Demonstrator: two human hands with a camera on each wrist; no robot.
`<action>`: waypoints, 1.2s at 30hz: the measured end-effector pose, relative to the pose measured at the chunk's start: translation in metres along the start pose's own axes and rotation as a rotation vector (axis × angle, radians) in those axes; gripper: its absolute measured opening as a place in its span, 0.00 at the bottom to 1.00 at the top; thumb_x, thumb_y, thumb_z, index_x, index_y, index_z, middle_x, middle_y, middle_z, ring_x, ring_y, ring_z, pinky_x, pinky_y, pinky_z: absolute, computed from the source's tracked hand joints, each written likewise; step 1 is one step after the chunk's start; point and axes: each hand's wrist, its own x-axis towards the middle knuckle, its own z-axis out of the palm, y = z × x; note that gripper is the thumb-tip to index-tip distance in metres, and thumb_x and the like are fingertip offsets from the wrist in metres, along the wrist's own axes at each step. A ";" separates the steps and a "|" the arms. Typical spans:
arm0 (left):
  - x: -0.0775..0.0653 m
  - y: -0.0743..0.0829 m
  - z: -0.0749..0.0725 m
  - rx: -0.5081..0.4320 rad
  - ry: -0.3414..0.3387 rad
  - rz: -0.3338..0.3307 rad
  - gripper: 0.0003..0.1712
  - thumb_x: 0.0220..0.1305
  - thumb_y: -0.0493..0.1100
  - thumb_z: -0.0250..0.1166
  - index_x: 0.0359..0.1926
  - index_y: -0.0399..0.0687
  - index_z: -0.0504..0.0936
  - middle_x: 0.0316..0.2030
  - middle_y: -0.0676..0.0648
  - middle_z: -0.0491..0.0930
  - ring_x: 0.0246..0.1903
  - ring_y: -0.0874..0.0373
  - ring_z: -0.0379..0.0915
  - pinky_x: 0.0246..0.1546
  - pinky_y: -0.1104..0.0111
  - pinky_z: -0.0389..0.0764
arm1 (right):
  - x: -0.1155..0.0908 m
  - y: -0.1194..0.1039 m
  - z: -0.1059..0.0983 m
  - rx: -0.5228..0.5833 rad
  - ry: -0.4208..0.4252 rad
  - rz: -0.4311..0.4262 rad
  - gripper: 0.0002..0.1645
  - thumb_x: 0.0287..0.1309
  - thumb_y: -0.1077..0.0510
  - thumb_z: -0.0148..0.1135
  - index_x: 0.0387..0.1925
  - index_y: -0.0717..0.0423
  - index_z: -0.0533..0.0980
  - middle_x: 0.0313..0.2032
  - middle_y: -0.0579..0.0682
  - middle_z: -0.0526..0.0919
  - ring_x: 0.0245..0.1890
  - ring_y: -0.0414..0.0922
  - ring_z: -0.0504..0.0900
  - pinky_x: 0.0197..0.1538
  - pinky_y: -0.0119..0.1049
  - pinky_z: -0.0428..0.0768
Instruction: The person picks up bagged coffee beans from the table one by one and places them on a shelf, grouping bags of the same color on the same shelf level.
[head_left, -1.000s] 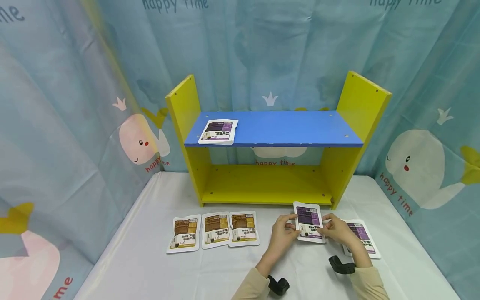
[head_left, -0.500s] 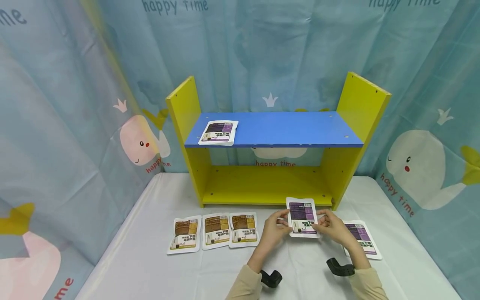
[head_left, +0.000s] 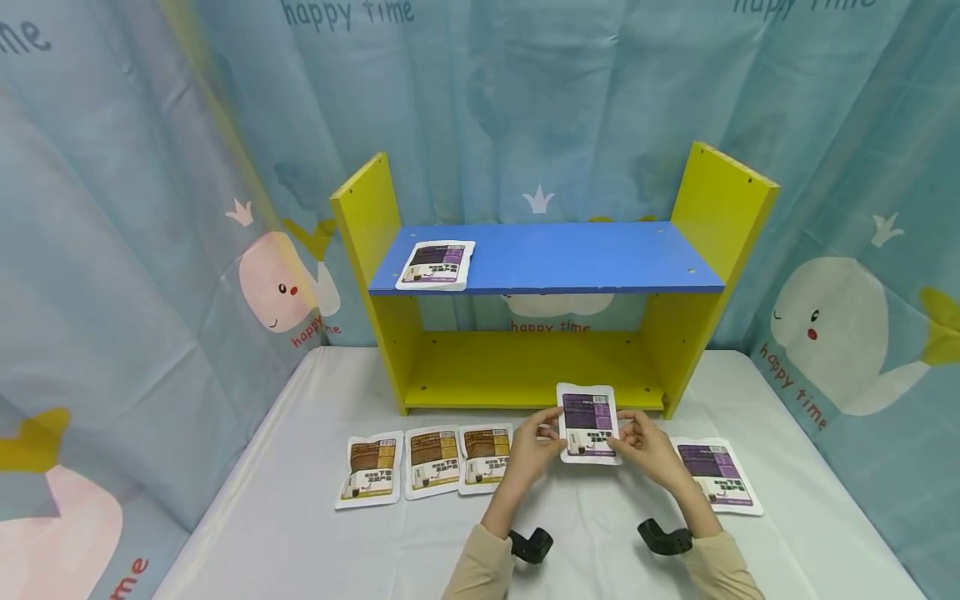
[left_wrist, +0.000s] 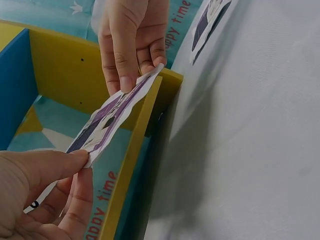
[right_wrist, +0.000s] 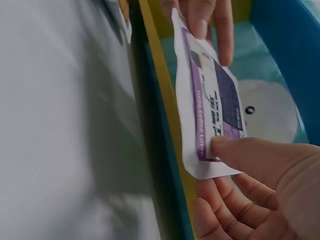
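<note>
Between both hands, in front of the shelf's lower board, is a white sachet with a purple label (head_left: 588, 423). My left hand (head_left: 531, 448) pinches its left edge, thumb on the printed face and fingers behind. The right edge is pinched by my right hand (head_left: 651, 452) in the same way. Seen from the right wrist, the sachet (right_wrist: 210, 105) is tilted above the table, and its back is hidden. A second purple sachet (head_left: 717, 477) lies on the table to the right of my right hand. Another purple sachet (head_left: 437, 265) rests at the left end of the blue shelf board (head_left: 570, 254).
The yellow shelf unit (head_left: 536, 367) stands at the back of the white-covered table (head_left: 285, 533). Three brown-labelled sachets, among them the middle one (head_left: 432, 460), lie in a row left of my left hand. A printed curtain (head_left: 480, 100) hangs behind and at the sides.
Both hands have carried the purple sachet leftward and slightly up, away from the table toward the shelf's front. The other sachets have stayed where they were.
</note>
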 end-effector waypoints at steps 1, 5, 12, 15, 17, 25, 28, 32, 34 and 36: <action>0.001 0.002 0.000 -0.002 0.006 -0.015 0.28 0.49 0.26 0.65 0.55 0.42 0.76 0.40 0.42 0.76 0.34 0.57 0.75 0.34 0.75 0.80 | 0.000 -0.002 0.000 0.002 0.005 0.000 0.27 0.52 0.59 0.66 0.51 0.66 0.67 0.29 0.51 0.77 0.26 0.36 0.71 0.27 0.25 0.71; 0.006 0.010 -0.003 0.001 0.021 -0.033 0.29 0.50 0.25 0.65 0.55 0.41 0.75 0.42 0.39 0.76 0.35 0.52 0.75 0.35 0.75 0.80 | 0.003 -0.011 0.002 0.002 0.037 0.006 0.28 0.53 0.59 0.66 0.52 0.66 0.67 0.30 0.53 0.77 0.27 0.38 0.72 0.29 0.25 0.73; 0.012 0.027 -0.014 -0.017 0.068 -0.036 0.28 0.51 0.28 0.67 0.55 0.40 0.73 0.41 0.40 0.79 0.38 0.51 0.76 0.39 0.70 0.80 | 0.008 -0.023 0.004 -0.013 0.096 -0.044 0.31 0.50 0.60 0.68 0.55 0.64 0.67 0.32 0.54 0.78 0.27 0.38 0.73 0.29 0.26 0.74; 0.009 0.043 -0.020 -0.052 0.075 -0.012 0.26 0.51 0.26 0.65 0.53 0.33 0.73 0.41 0.34 0.78 0.40 0.43 0.75 0.41 0.63 0.81 | 0.009 -0.029 0.005 -0.017 0.102 -0.047 0.34 0.50 0.59 0.68 0.57 0.62 0.66 0.34 0.54 0.78 0.28 0.39 0.73 0.30 0.26 0.75; 0.006 0.053 -0.025 -0.069 0.076 0.007 0.25 0.51 0.24 0.64 0.53 0.30 0.73 0.41 0.31 0.77 0.41 0.38 0.74 0.43 0.59 0.80 | 0.009 -0.034 0.006 -0.018 0.103 -0.050 0.35 0.51 0.57 0.68 0.59 0.59 0.65 0.35 0.54 0.78 0.29 0.40 0.74 0.32 0.27 0.75; -0.004 0.078 -0.041 -0.044 0.105 0.057 0.26 0.52 0.26 0.64 0.55 0.32 0.73 0.44 0.30 0.75 0.42 0.36 0.73 0.40 0.64 0.81 | 0.012 -0.054 0.006 0.036 0.086 -0.112 0.40 0.51 0.57 0.68 0.65 0.52 0.62 0.37 0.56 0.76 0.31 0.44 0.73 0.33 0.27 0.76; -0.005 0.085 -0.044 -0.035 0.098 0.082 0.29 0.51 0.25 0.65 0.57 0.32 0.71 0.47 0.31 0.74 0.42 0.34 0.72 0.38 0.62 0.81 | 0.014 -0.061 0.006 0.033 0.094 -0.139 0.43 0.50 0.58 0.68 0.66 0.51 0.60 0.37 0.56 0.76 0.29 0.43 0.73 0.32 0.26 0.76; -0.008 0.094 -0.049 0.005 0.082 0.111 0.33 0.50 0.24 0.65 0.60 0.33 0.69 0.49 0.32 0.72 0.43 0.35 0.70 0.40 0.57 0.80 | 0.015 -0.070 0.006 0.008 0.108 -0.170 0.45 0.49 0.58 0.70 0.67 0.49 0.59 0.37 0.55 0.76 0.28 0.42 0.73 0.31 0.27 0.77; -0.009 0.096 -0.051 0.039 0.074 0.125 0.35 0.50 0.24 0.65 0.62 0.34 0.67 0.51 0.33 0.71 0.45 0.36 0.69 0.41 0.55 0.80 | 0.015 -0.075 0.005 0.001 0.105 -0.190 0.47 0.48 0.58 0.70 0.68 0.49 0.58 0.37 0.54 0.76 0.28 0.41 0.74 0.32 0.28 0.78; -0.008 0.094 -0.053 0.056 0.067 0.140 0.38 0.48 0.23 0.65 0.63 0.35 0.66 0.52 0.34 0.70 0.46 0.37 0.68 0.42 0.53 0.79 | 0.015 -0.079 0.005 -0.007 0.105 -0.216 0.49 0.47 0.58 0.71 0.69 0.50 0.57 0.37 0.54 0.76 0.29 0.42 0.74 0.32 0.29 0.78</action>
